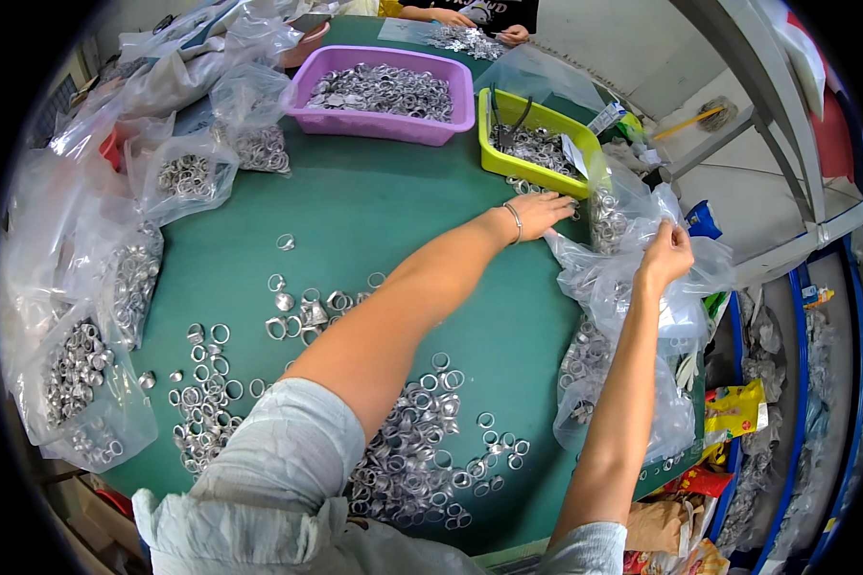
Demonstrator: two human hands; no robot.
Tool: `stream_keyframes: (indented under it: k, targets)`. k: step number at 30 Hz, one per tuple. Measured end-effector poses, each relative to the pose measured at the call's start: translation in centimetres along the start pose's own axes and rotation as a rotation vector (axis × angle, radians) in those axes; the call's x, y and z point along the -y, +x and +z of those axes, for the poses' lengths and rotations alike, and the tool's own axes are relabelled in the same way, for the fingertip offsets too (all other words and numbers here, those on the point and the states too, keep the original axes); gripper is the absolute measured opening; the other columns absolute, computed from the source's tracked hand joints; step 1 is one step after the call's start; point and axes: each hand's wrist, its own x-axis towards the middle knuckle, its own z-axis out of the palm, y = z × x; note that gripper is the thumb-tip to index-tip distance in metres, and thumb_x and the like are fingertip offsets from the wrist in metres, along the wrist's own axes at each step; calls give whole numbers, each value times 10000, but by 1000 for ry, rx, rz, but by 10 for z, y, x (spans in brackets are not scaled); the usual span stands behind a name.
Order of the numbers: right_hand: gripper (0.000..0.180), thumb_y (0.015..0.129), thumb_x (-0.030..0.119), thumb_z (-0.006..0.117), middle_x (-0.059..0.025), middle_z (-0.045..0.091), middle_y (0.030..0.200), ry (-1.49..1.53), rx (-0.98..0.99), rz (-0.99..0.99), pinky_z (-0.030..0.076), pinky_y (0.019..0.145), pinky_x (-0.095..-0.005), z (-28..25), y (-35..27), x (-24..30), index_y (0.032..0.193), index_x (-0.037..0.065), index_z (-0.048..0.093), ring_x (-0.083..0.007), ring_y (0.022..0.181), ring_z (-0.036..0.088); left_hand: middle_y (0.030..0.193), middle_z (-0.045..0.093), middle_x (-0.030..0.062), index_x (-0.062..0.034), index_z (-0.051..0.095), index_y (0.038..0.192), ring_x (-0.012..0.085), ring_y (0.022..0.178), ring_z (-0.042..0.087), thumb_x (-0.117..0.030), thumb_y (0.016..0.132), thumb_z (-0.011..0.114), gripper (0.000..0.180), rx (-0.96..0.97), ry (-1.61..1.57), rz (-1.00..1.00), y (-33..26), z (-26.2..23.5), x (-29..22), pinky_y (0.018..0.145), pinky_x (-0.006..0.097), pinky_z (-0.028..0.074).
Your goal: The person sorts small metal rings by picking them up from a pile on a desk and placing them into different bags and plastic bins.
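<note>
My left arm reaches across the table to the right. At its end my left hand (541, 214) lies palm down with fingers stretched out, just in front of the yellow-green basin (539, 178). A few metal rings (524, 186) lie between that hand and the basin; what is under the palm is hidden. My right hand (668, 253) is closed on the gathered edge of a clear plastic bag (633, 283). Metal rings (607, 222) show through the plastic beside my left fingertips. Loose rings (408, 446) form a heap close to my body, with more scattered to the left.
A purple basin (384, 125) full of metal pieces stands at the back. Black-handled pliers (510, 123) rest in the yellow-green basin. Bags of rings (77, 369) line the left edge. Across the table, another person's hands (514, 34) are beside a pile of pieces. Blue-edged shelves (810, 383) stand right.
</note>
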Motion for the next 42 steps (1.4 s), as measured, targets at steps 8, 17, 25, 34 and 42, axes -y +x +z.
stream_keyframes:
  k: [8,17,25,34,42]
  targets:
    - [153,802,75,605,-38,582,683,297,-79,103,416,565,-249,11,-30,1,795,-78,615,-93,609,501,1273,477,159,-62,534,1183,295,1215,425,-135,823,480,371,63,315,188,46,34,9,1013,380,348]
    - [139,814,77,616,-39,579,730,339,-160,209,413,599,-246,2,-42,-11,833,-60,612,-101,658,500,1075,550,141,-56,653,960,269,1098,458,-252,786,556,279,91,350,-255,36,24,-14,842,423,425]
    - [145,812,78,625,-46,598,754,390,-145,291,424,615,-245,-5,-39,-35,854,-61,611,-104,668,516,1091,505,161,10,560,1049,322,1076,459,-60,720,576,337,225,297,-438,-72,-43,-41,884,414,435]
    - [154,751,94,624,-96,602,722,121,97,9,442,593,-291,23,-49,-19,788,-56,623,-151,616,539,1279,436,163,-62,441,1279,311,1188,417,-178,846,501,452,37,275,8,-37,-22,44,942,451,377]
    - [133,747,87,619,-116,585,687,-30,368,-108,444,595,-318,11,-49,-25,776,-42,622,-207,594,545,1133,520,172,-47,568,1133,313,1078,501,-188,850,486,326,-27,222,-387,-112,-39,12,902,433,418]
